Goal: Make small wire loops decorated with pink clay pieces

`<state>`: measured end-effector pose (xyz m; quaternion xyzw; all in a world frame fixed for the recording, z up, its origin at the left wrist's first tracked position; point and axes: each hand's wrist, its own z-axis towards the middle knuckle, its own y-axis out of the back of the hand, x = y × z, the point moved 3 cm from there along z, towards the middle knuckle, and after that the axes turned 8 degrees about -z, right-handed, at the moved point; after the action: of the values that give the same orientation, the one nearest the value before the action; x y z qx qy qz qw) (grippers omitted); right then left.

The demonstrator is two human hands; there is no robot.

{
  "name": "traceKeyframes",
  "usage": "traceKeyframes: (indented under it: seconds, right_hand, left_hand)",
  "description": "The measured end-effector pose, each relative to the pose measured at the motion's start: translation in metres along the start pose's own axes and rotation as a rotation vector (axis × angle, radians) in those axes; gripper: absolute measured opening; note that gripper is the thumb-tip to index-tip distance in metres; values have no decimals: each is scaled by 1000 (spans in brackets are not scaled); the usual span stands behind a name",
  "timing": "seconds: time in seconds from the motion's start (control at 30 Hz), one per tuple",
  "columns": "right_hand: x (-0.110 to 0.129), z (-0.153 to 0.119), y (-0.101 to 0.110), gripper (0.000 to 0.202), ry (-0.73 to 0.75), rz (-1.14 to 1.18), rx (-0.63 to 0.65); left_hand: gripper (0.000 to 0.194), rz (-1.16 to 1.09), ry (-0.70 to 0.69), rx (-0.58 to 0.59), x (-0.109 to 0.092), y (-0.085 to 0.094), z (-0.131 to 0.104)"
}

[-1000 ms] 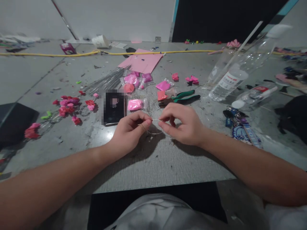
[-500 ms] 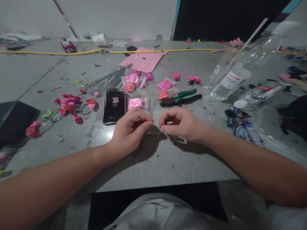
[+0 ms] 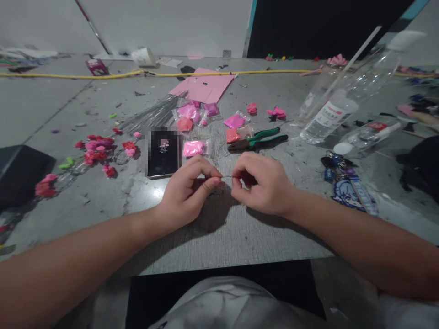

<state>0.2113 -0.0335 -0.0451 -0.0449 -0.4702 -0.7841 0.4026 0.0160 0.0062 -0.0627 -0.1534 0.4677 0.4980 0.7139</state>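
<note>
A thin wire [image 3: 227, 176] spans the small gap between my two hands. My left hand [image 3: 194, 187] pinches one end between thumb and forefinger. At the other end my right hand [image 3: 262, 183] has its fingers curled shut on the wire. Just beyond my left hand lie a bag of bright pink clay [image 3: 194, 148] and a phone [image 3: 163, 153] with a dark screen. Pliers with green and black handles [image 3: 262, 139] rest beyond my right hand, against a small bag of red-orange clay [image 3: 233, 135].
Plastic bottles [image 3: 331, 114] stand and lie at the right, near a blue keychain [image 3: 348, 187]. Pink and red clay flowers [image 3: 98, 148] lie left, by a dark box [image 3: 24, 176]. Behind are a wire bundle [image 3: 151, 114], pink paper [image 3: 209, 87] and a yellow cable [image 3: 274, 71].
My right hand has turned, its knuckles now higher and its fingers more curled. The wire, which sagged below my fingers, now runs nearly straight between both hands.
</note>
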Motion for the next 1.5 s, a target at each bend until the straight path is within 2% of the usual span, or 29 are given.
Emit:
traceKeyframes:
  seconds: [0.07, 0.17, 0.23, 0.3, 0.37, 0.5, 0.8, 0.9, 1.0, 1.13, 1.23, 1.3, 1.43, 1.5]
  right_hand:
    - [-5, 4, -2, 11, -110, 181, 84]
    - [-15, 7, -7, 6, -345, 567, 281]
    - [-19, 4, -11, 14, -491, 852, 435]
    - [-19, 2, -12, 21, -572, 1049, 574]
    - [-16, 1, -9, 21, -609, 1125, 690]
    - [-10, 4, 2, 16, -645, 1079, 811]
    - [-4, 5, 12, 17, -534, 896, 933]
    - [-6, 4, 12, 20, -522, 878, 880]
    - [-11, 6, 11, 18, -504, 802, 754]
    - [-15, 12, 8, 17, -380, 574, 576]
    - [-15, 16, 8, 13, -310, 457, 512]
    - [-16, 15, 7, 12, -360, 483, 569]
    - [-14, 3, 4, 14, -536, 687, 944]
    - [-13, -1, 3, 17, -572, 741, 1018]
  left_hand:
    - [9, -31, 3, -14, 4, 0, 0]
    - [8, -117, -1, -12, 10, 0, 0]
    - [5, -167, -23, 29, 11, 0, 0]
    - [6, -188, -64, 98, 9, -1, 0]
    - [11, -178, -111, 151, 6, -1, -1]
    - [15, -134, -142, 177, 3, 0, -1]
    - [21, -89, -193, 262, -5, 0, 0]
    - [15, -58, -195, 228, -4, 0, 0]
    - [9, -3, -174, 177, -1, 0, 1]
    - [8, 107, -152, 178, 2, -2, 2]
    - [10, 177, -166, 171, 2, -3, 3]
    - [11, 215, -212, 180, 1, -4, 3]
    - [10, 331, -395, 289, -5, -8, 0]
    - [12, 391, -474, 333, -9, -9, -3]
